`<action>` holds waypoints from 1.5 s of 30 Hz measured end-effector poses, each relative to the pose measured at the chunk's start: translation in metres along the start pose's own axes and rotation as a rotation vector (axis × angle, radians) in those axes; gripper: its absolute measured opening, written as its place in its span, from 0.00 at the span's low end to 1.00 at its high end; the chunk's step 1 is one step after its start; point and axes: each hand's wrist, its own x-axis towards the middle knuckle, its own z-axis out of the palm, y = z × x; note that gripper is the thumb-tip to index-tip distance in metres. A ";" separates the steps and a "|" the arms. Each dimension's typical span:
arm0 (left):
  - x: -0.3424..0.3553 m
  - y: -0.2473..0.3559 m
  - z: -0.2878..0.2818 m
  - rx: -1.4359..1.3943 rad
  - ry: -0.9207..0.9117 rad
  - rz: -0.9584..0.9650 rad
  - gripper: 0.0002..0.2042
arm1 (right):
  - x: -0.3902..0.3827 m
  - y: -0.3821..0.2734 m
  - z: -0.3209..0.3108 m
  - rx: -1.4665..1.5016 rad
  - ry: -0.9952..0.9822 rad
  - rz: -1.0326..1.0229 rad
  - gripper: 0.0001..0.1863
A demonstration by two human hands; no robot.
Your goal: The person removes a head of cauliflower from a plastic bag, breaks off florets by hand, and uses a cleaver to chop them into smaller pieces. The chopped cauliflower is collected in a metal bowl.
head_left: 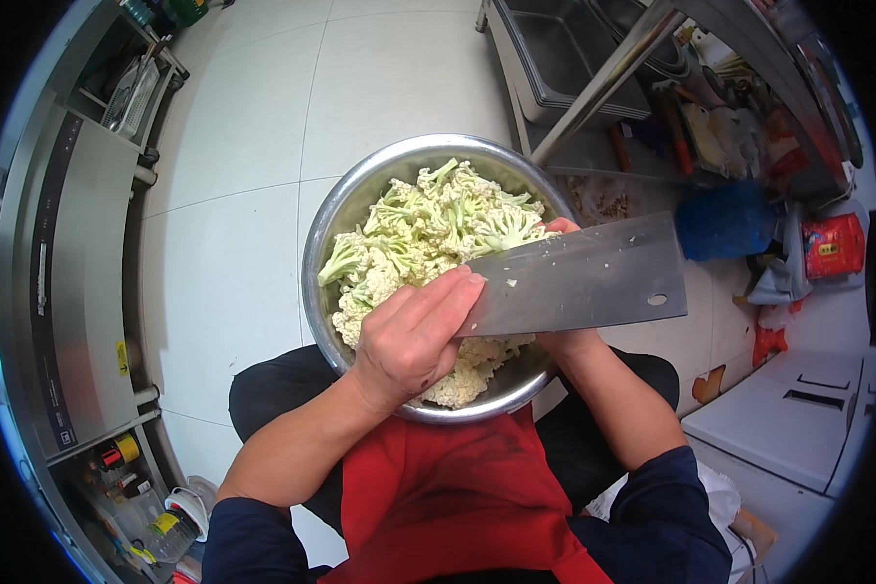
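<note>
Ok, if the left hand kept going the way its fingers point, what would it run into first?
The left hand points up and to the right, fingertips already on the flat of the cleaver blade. So the blade comes first. Cauliflower florets in the steel bowl lie beneath it, though depth is hard to judge.

1. Red apron [438, 496], creased, covering the lap and chest.
2. Dark navy sleeves [672, 526] pushed up either side of the apron; forearms bare.
3. Black trousers [273, 389] beneath the apron.

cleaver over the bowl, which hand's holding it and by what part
The cleaver seems gripped by the right hand, mostly hidden beneath the blade; left hand fingers rest on its flat.
</note>
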 end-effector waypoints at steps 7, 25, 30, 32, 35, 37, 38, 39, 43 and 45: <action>0.000 0.004 -0.001 0.014 -0.033 -0.009 0.27 | 0.000 -0.004 0.007 -0.028 0.029 -0.038 0.19; -0.002 0.006 -0.006 0.037 -0.058 -0.054 0.26 | 0.000 -0.007 0.006 -0.385 0.037 -0.179 0.20; -0.006 0.002 -0.001 0.005 -0.045 -0.090 0.25 | 0.005 0.001 -0.006 -0.495 0.099 -0.216 0.16; -0.004 0.002 0.000 -0.014 -0.043 -0.101 0.25 | 0.001 -0.003 0.005 -0.559 0.105 -0.252 0.16; -0.003 0.001 0.002 0.002 -0.044 -0.119 0.25 | -0.006 -0.009 0.021 -0.852 0.047 -0.360 0.19; -0.003 0.000 0.003 0.008 -0.044 -0.126 0.25 | -0.004 -0.004 0.017 -0.724 0.035 -0.258 0.18; -0.003 -0.001 0.004 0.003 -0.043 -0.128 0.25 | -0.003 -0.003 0.016 -0.659 0.031 -0.209 0.17; -0.002 -0.001 0.004 -0.003 -0.042 -0.129 0.25 | -0.002 -0.003 0.016 -0.685 0.031 -0.221 0.17; -0.003 -0.003 0.005 0.016 -0.059 -0.141 0.26 | -0.004 -0.011 0.032 -0.558 0.068 -0.177 0.18; -0.002 -0.004 0.006 0.004 -0.060 -0.143 0.27 | -0.003 -0.020 0.041 -0.497 0.081 -0.137 0.21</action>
